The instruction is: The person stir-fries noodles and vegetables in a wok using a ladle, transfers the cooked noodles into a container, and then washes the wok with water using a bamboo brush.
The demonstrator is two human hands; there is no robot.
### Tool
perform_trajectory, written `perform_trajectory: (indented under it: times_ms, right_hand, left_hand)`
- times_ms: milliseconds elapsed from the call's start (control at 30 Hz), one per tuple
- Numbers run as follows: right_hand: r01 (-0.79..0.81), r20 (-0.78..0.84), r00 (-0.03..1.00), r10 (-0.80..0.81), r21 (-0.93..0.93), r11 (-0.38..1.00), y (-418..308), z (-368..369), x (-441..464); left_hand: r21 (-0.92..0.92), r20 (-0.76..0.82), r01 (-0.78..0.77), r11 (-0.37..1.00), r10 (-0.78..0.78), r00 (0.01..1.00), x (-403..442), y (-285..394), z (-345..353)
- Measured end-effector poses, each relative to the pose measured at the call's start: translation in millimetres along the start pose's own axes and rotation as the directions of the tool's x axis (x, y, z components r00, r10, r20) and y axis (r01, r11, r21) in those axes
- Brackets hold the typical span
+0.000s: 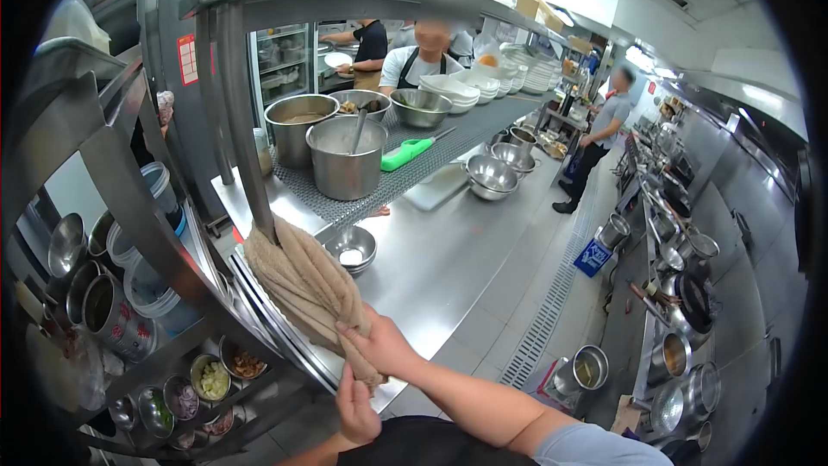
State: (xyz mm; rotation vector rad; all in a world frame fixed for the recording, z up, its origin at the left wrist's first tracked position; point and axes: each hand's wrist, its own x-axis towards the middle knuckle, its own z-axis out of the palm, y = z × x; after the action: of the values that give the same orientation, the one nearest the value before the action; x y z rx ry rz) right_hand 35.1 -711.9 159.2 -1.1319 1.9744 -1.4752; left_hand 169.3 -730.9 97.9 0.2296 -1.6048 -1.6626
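A brown terry towel (306, 280) hangs in thick folds against a square steel post (247, 138) at the near-left end of a long stainless-steel counter (423, 272). Clock directions here run from the towel as it appears in view, twelve being up.

At four o'clock, the right hand (384, 348) is closed around the towel's lower part, its thumb laid along the folds. At five o'clock, the left hand (356, 406) has its fingers partly curled just beside the towel's tip; whether it pinches the fabric I cannot tell.

A small round steel bowl (360, 244) with something white inside stands at one o'clock. At twelve, a tall cylindrical steel pot (345, 164) with a utensil in it sits on a raised shelf covered with dark mesh (297, 198); a bright-green-handled lighter (407, 154) lies beside it. Shiny steel mixing bowls (493, 174) stand at two o'clock, next to a pale cutting board (434, 191). Small bowls of chopped ingredients (210, 377) sit at eight. A person in a grey shirt (606, 121) stands well apart, at two.
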Motion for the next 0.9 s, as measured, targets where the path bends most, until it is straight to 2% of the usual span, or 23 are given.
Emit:
perform_trajectory:
  times_ms: [33, 67, 100, 133, 167, 200, 233, 267, 300, 367, 400, 433, 467, 500, 533, 567, 633, 667, 700, 767, 800, 833, 900]
  right_hand:
    - [0.001, -0.001, 1.0, -0.001, -0.01, 1.0, -0.7, -8.8, 2.3]
    - [-0.039, 0.11, 0.994, 0.013, 0.231, 0.972, -2.5, -17.5, 4.3]
    - [-0.101, 0.217, 0.976, -0.001, 0.458, 0.883, -3.9, -24.6, 4.6]
    - [-0.148, 0.349, 0.936, 0.039, 0.292, 0.945, -18.6, -28.7, -4.7]
    - [-0.152, 0.349, 0.936, 0.041, 0.297, 0.943, -17.6, -23.0, -6.9]
    - [-0.014, 0.248, 0.969, 0.02, -0.025, 1.0, -16.9, -14.1, -7.9]
    - [0.094, 0.157, 0.987, -0.039, -0.36, 0.928, -16.9, -9.3, -7.7]
    - [0.117, 0.063, 0.993, -0.101, -0.348, 0.93, -13.5, -11.5, -3.1]
    - [0.12, 0.066, 0.992, -0.104, -0.348, 0.93, -10.5, -15.9, 0.4]
    - [0.113, 0.087, 0.991, -0.099, -0.175, 0.978, -5.5, -26.6, 2.2]
    - [0.034, 0.142, 0.99, -0.024, -0.068, 0.997, -7.8, -30.6, -1.3]
    - [0.027, 0.147, 0.989, -0.017, -0.063, 0.998, -8.3, -34.1, -5.1]
    - [0.064, 0.139, 0.989, -0.05, -0.103, 0.993, -8.4, -38.3, -8.1]
    - [0.103, 0.128, 0.988, -0.084, -0.141, 0.985, -9.5, -40.2, -10.7]
    - [0.059, 0.138, 0.99, -0.026, -0.24, 0.969, -12.1, -38.1, -15.4]
    - [0.056, 0.137, 0.99, -0.025, -0.231, 0.971, -12.7, -31.4, -21.5]
    - [-0.073, 0.124, 0.988, 0.09, -0.136, 0.988, -8.8, -13.9, -35.9]
    - [0.01, 0.105, 0.994, 0.007, -0.163, 0.987, -3.7, -6.6, -43.5]
    - [0.005, 0.109, 0.994, 0.013, -0.159, 0.987, -1.7, -2.9, -51.3]
    - [0.095, 0.055, 0.995, -0.085, -0.199, 0.975, 0.0, 0.2, -66.2]
    - [0.017, 0.182, 0.983, 0.03, -0.248, 0.969, 5.9, -6.5, -74.2]
    - [0.053, 0.254, 0.966, 0.035, -0.332, 0.942, 23.7, -11.7, -84.1]
    - [0.174, 0.416, 0.907, 0.069, -0.518, 0.837, 81.8, -30.4, -115.0]
  left_hand:
    - [-0.073, 0.054, 0.198, 0.977, -0.194, 0.979, -0.6, 9.5, -4.2]
    - [-0.079, -0.005, 0.25, 0.965, -0.251, 0.968, 5.6, 15.8, -4.1]
    - [-0.076, -0.001, 0.255, 0.964, -0.256, 0.967, 20.0, 17.9, -5.0]
    - [0.282, 0.035, 0.038, 0.959, -0.049, 0.998, 37.5, 17.6, -6.7]
    - [0.587, 0.142, -0.192, 0.786, 0.134, 0.981, 49.8, 19.5, -7.6]
    - [0.591, 0.143, -0.191, 0.783, 0.131, 0.981, 57.8, 24.7, -5.6]
    - [0.651, 0.276, -0.327, 0.685, 0.188, 0.943, 65.2, 29.6, -1.9]
    - [0.682, 0.406, -0.457, 0.571, 0.225, 0.886, 67.9, 32.0, -0.1]
    - [0.684, 0.404, -0.457, 0.569, 0.226, 0.886, 69.2, 30.7, -3.7]
    - [0.518, 0.593, -0.562, 0.645, 0.202, 0.779, 72.5, 26.5, -16.4]
    - [0.522, 0.594, -0.558, 0.645, 0.194, 0.78, 71.3, 27.8, -19.6]
    - [0.215, 0.419, -0.256, 0.942, 0.148, 0.896, 68.3, 30.4, -21.8]
    - [-0.204, 0.271, 0.053, 0.978, 0.004, 0.963, 66.0, 32.7, -22.6]
    - [-0.609, 0.196, 0.277, 0.743, -0.197, 0.961, 65.4, 33.9, -23.0]
    - [-0.603, 0.197, 0.281, 0.746, -0.202, 0.959, 66.1, 31.2, -22.8]
    - [-0.596, 0.127, 0.23, 0.77, -0.193, 0.973, 67.5, 25.0, -21.8]
    - [-0.574, -0.025, 0.118, 0.81, -0.161, 0.987, 72.1, 18.2, -14.9]
    - [-0.431, -0.092, 0.089, 0.898, -0.141, 0.986, 77.7, 23.0, -9.9]
    - [-0.429, -0.095, 0.094, 0.899, -0.148, 0.984, 79.6, 23.1, -10.8]
    - [-0.495, -0.037, 0.118, 0.861, -0.157, 0.987, 83.3, 22.9, -13.1]
    - [-0.45, -0.073, 0.112, 0.886, -0.161, 0.984, 84.5, 26.0, -11.2]
    - [-0.446, -0.053, 0.128, 0.886, -0.169, 0.984, 82.0, 18.8, -13.7]
    - [-0.266, -0.283, 0.026, 0.964, -0.104, 0.953, 72.2, -11.0, -26.9]
